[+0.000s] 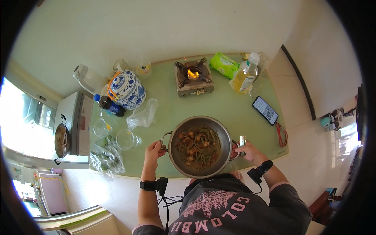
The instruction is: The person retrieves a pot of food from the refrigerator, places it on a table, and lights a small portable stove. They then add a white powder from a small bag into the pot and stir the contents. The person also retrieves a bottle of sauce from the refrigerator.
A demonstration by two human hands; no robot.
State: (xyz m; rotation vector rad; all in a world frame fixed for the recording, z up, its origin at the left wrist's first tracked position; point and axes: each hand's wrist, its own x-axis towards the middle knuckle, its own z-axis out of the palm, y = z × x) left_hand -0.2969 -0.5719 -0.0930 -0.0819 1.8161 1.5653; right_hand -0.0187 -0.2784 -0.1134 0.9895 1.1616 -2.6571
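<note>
A two-handled metal pan (174, 155) with cooked green beans and browned pieces in sauce (199, 147) is in front of my body. Its near rim reaches over the table's front edge; whether it touches the tabletop, I cannot tell. My left hand (154, 152) grips the loop handle on the left. On the opposite handle is my right hand (251, 151), which also has a lighter (242, 141) between thumb and fingers, standing up above the hand. Further back, a small stove (192, 93) burns with an orange flame (192, 74) and carries no pan.
Right of the stove are a green tissue pack (224, 65), an oil bottle (245, 76) and a phone (265, 110). On the left stand a blue-and-white porcelain jar (129, 91), a dark soda bottle (111, 105), clear plastic cups (125, 139) and plastic bags (144, 114). Cables (168, 202) hang from my wristbands.
</note>
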